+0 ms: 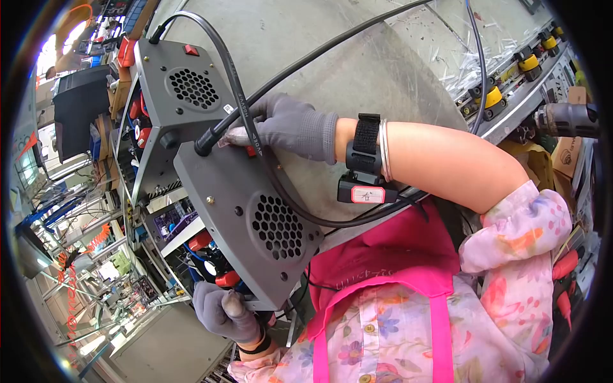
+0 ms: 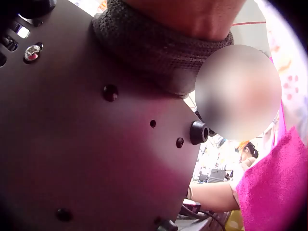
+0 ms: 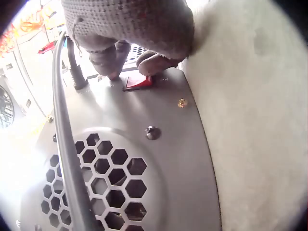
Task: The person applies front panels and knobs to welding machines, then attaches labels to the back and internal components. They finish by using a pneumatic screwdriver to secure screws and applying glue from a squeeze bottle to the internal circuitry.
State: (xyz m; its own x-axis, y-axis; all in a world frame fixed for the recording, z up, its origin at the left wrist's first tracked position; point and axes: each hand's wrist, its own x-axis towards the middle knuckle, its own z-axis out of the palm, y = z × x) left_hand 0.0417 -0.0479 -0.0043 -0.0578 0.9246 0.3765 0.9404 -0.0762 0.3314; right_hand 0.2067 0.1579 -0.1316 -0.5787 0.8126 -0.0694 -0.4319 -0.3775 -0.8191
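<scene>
A grey metal unit (image 1: 233,204) with a honeycomb vent stands tilted, its open side showing red and blue parts. The left hand (image 1: 223,313), in a grey glove, curls its fingers round the unit's lower corner. At the opposite end the gloved right hand (image 1: 290,127) grips the unit beside the black cable (image 1: 220,127). In the right wrist view, fingertips (image 3: 156,63) of the right hand rest by the red switch (image 3: 138,82). The left wrist view shows a dark panel (image 2: 96,144) with a rubber foot (image 2: 198,132), below the glove's cuff; the left fingers are hidden there.
A second grey unit (image 1: 185,83) stands behind the first one. Black cable loops cross the worktop (image 1: 383,83). White scraps (image 1: 469,70) and yellow-black parts (image 1: 491,99) lie along the far edge. A person (image 2: 248,151) sits in the background.
</scene>
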